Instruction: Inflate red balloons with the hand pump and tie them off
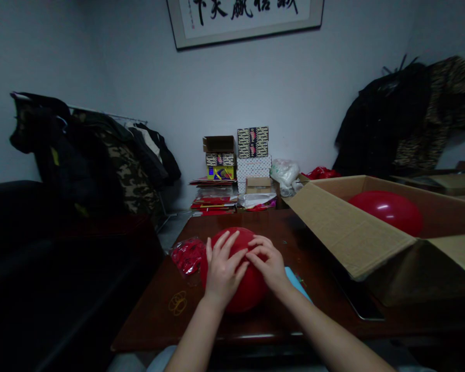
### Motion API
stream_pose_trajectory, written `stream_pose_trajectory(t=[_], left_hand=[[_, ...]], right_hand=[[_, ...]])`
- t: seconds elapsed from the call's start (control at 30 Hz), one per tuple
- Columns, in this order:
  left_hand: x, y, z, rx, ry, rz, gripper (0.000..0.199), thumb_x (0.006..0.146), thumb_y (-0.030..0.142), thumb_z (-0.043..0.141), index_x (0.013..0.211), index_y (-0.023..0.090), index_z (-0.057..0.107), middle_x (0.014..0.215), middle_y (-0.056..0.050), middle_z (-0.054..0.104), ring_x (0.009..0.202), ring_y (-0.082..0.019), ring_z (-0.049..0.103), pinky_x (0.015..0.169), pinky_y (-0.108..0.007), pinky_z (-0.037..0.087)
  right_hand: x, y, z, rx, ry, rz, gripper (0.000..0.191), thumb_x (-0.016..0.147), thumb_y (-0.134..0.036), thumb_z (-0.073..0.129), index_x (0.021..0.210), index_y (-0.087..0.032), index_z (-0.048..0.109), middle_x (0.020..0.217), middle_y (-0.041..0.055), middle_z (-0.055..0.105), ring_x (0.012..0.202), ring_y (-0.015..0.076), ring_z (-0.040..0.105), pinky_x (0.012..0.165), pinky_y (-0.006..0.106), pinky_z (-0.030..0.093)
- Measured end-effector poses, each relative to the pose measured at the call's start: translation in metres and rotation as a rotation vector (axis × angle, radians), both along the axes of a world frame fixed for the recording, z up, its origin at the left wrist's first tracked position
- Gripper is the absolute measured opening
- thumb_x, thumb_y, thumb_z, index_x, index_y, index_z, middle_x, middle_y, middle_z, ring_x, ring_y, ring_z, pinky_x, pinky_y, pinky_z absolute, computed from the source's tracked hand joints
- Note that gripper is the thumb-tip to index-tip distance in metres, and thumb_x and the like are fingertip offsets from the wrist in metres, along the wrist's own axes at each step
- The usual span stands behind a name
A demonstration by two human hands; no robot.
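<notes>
A round, inflated red balloon [251, 294] rests near the front of the dark wooden table. Over its top sits my left hand [223, 266], fingers spread on the rubber and thumb reaching in toward the middle. Opposite it, my right hand [269, 261] pinches at the same spot with thumb and forefinger. The fingertips of both hands meet there, and the balloon's neck is hidden between them. To the left lies a clear bag of uninflated red balloons [188, 256], with several loose rubber bands [177, 303] closer to me.
An open cardboard box [344, 227] on the right holds another red balloon [387, 211]. A phone [362, 299] lies beside the box. Behind my right wrist is a light blue item [297, 284]. Stacked boxes [253, 165] stand beyond the table [155, 320]; a black sofa [62, 268] is at left.
</notes>
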State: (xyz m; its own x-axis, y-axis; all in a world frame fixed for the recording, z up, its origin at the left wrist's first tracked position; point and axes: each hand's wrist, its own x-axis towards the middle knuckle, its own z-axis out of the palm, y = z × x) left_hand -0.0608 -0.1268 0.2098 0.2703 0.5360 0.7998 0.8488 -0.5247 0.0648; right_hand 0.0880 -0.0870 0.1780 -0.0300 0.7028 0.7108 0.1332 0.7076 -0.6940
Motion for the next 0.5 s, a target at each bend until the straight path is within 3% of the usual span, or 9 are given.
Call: stream_pose_trajectory(t=[0.23, 0.37, 0.5], left_hand=[[0.004, 0.001, 0.001, -0.007, -0.013, 0.009, 0.012, 0.077, 0.018, 0.057, 0.082, 0.024, 0.066, 0.127, -0.005, 0.053, 0.124, -0.027, 0.037, 0.104, -0.06, 0.015], [0.004, 0.001, 0.0, -0.019, -0.039, 0.007, 0.011, 0.075, 0.016, 0.057, 0.079, 0.023, 0.065, 0.123, -0.005, 0.055, 0.123, -0.027, 0.038, 0.104, -0.06, 0.015], [0.003, 0.0, 0.001, -0.035, -0.039, 0.01, 0.01, 0.074, 0.015, 0.057, 0.076, 0.022, 0.064, 0.118, -0.005, 0.058, 0.122, -0.027, 0.039, 0.104, -0.06, 0.015]], right_hand=[[0.002, -0.001, 0.001, 0.021, -0.049, -0.016, 0.009, 0.075, -0.03, 0.064, 0.067, -0.025, 0.064, 0.093, 0.0019, 0.062, 0.104, 0.0206, 0.05, 0.094, 0.04, 0.037], [0.005, -0.002, 0.003, 0.04, -0.066, -0.068, 0.009, 0.07, -0.029, 0.068, 0.077, -0.025, 0.063, 0.097, 0.0028, 0.06, 0.103, 0.021, 0.05, 0.093, 0.04, 0.037], [0.009, -0.006, 0.01, 0.137, -0.24, -0.141, 0.007, 0.071, -0.026, 0.067, 0.076, -0.026, 0.063, 0.096, 0.0013, 0.06, 0.104, 0.0213, 0.049, 0.102, 0.047, 0.025]])
